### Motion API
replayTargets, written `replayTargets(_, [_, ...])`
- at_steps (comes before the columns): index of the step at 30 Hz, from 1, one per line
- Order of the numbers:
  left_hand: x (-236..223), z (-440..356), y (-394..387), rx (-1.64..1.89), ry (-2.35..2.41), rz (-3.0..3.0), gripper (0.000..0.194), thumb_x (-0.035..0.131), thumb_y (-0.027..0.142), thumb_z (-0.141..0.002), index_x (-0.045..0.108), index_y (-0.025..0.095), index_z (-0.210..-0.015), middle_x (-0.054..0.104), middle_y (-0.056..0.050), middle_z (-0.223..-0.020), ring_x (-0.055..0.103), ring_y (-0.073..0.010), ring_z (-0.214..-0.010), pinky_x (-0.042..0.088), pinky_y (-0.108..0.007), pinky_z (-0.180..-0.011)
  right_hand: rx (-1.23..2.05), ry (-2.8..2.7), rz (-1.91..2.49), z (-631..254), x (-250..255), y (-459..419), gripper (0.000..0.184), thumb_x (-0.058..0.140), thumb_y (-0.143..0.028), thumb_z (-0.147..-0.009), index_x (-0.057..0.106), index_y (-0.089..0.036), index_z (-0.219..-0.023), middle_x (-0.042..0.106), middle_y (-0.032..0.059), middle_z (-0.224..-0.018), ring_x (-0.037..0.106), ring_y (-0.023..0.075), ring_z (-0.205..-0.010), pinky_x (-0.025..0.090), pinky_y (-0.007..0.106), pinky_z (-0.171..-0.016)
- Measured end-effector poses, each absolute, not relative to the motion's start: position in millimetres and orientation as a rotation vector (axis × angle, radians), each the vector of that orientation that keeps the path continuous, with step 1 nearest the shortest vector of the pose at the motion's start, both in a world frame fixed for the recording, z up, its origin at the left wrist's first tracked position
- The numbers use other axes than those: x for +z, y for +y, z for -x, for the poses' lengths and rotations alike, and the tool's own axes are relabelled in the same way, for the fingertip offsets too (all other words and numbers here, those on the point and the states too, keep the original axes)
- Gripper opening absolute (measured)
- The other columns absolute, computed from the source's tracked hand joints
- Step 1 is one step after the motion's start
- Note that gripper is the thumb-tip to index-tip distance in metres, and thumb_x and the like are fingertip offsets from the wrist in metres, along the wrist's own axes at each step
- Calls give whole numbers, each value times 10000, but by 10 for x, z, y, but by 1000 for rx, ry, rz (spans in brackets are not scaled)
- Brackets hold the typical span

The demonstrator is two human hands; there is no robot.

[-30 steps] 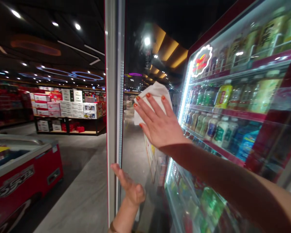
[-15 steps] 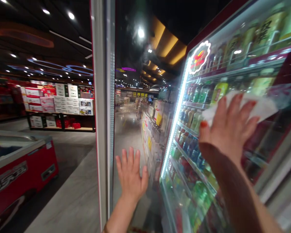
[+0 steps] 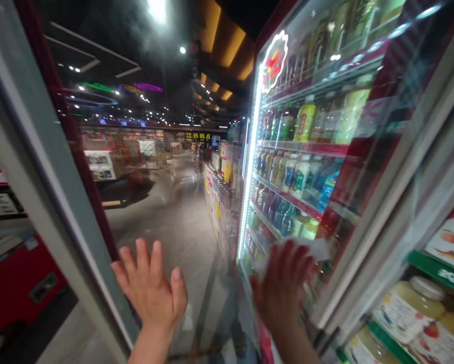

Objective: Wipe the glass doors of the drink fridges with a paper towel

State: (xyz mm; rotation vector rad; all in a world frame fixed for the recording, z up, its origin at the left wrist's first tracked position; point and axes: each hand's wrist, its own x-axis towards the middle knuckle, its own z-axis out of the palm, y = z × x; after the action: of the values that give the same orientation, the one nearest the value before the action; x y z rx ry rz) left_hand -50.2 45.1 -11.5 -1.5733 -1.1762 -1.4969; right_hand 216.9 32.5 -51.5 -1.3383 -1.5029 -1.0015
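My right hand (image 3: 283, 283) presses a white cloth (image 3: 310, 247) against the lower part of a glass fridge door (image 3: 208, 202), its fingers spread over the cloth. My left hand (image 3: 149, 285) is open and empty, flat on or just off the same glass, near the door's grey metal frame (image 3: 56, 172). Behind the glass, bottled drinks (image 3: 299, 174) stand in rows on lit shelves. My right hand's lower edge and forearm blur against the fridge's bright interior.
A red chest freezer (image 3: 22, 288) sits at the lower left. At the lower right, a green-edged shelf (image 3: 435, 263) holds labelled jars (image 3: 416, 308). A store aisle with stacked goods (image 3: 217, 202) runs into the distance, reflected partly in the glass.
My right hand has moved down the door with the cloth, from upper right to low on the glass. My left hand has shifted left, and the view has turned, bringing the door frame further left.
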Motion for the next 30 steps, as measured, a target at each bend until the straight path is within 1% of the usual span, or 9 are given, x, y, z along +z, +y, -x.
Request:
replayTargets(2, [-127, 517, 425, -1477, -1185, 1591, 794, 521, 267, -1046, 192, 267, -1769, 99, -4, -1881, -11, -212, -1753, -39, -494, -1427, -1103, -1764, 1109, -1826, -921, 224, 634, 567, -620, -956, 580, -475, -1573, 392, -179, -1762, -13, 260, -1745, 10, 512, -1444])
replayTargets(4, [-131, 520, 406, -1463, -1195, 1601, 793, 520, 272, -1048, 191, 266, -1770, 93, -7, -1881, -16, -216, -1753, -41, -506, -1430, -1132, -1829, 1008, -1818, -1187, 151, 539, 562, -674, -930, 658, -558, -1448, 402, -273, -1717, -7, 182, -1740, 16, 383, -1440])
replayTargets(9, [-129, 506, 383, -1475, -1209, 1574, 793, 518, 277, -1048, 192, 272, -1771, 101, -13, -1878, -6, -223, -1754, -29, -549, -1437, -846, -1420, 1396, -2352, -983, 250, 914, 504, -391, -1021, 79, -96, -1774, -1, 220, -1841, -57, 476, -1710, 102, 943, -1246])
replayTargets(12, [-151, 529, 372, -1448, -1203, 1589, 809, 533, 284, -1036, 194, 270, -1771, 98, -35, -1876, -5, -257, -1756, -11, -622, -1430, -844, -1428, 1284, -1976, -1072, 311, 844, 518, -486, -1023, 283, -132, -1752, 144, 183, -1838, 22, 467, -1714, 85, 877, -1301])
replayTargets(16, [-178, 565, 353, -1446, -1225, 1600, 822, 545, 276, -1033, 186, 284, -1772, 88, -36, -1878, -11, -286, -1755, -13, -672, -1420, -1036, -1563, 936, -1536, -1473, 250, 594, 392, -696, -998, 667, -483, -1479, 378, -186, -1740, 158, 217, -1724, 109, 436, -1430])
replayTargets(21, [-162, 527, 340, -1470, -1232, 1596, 821, 546, 273, -1042, 174, 305, -1773, 92, -22, -1879, -9, -285, -1754, -20, -666, -1426, -796, -1275, 1336, -2316, -1062, 248, 845, 465, -372, -1047, 129, -97, -1772, 85, 240, -1818, 28, 476, -1702, 129, 912, -1269])
replayTargets(23, [-156, 509, 341, -1490, -1242, 1576, 815, 544, 262, -1042, 184, 309, -1772, 109, -18, -1878, 7, -281, -1754, -13, -640, -1433, -734, -1203, 1374, -2287, -872, 278, 861, 431, -387, -1064, 50, -72, -1769, 29, 260, -1817, -22, 509, -1693, 114, 953, -1234])
replayTargets(28, [-166, 548, 345, -1478, -1221, 1583, 807, 523, 322, -1035, 187, 345, -1768, 95, 40, -1878, 30, -354, -1748, -5, -702, -1412, -1028, -1628, 932, -1328, -1264, 181, 636, 370, -701, -993, 682, -446, -1485, 460, -201, -1686, 140, 262, -1736, 45, 514, -1451])
replayTargets(30, [-170, 569, 343, -1459, -1217, 1610, 803, 514, 306, -1039, 183, 328, -1770, 86, 35, -1880, 13, -322, -1751, -14, -658, -1422, -1068, -1643, 941, -1400, -1389, 140, 603, 415, -681, -967, 679, -489, -1474, 477, -230, -1664, 150, 234, -1733, 71, 477, -1455])
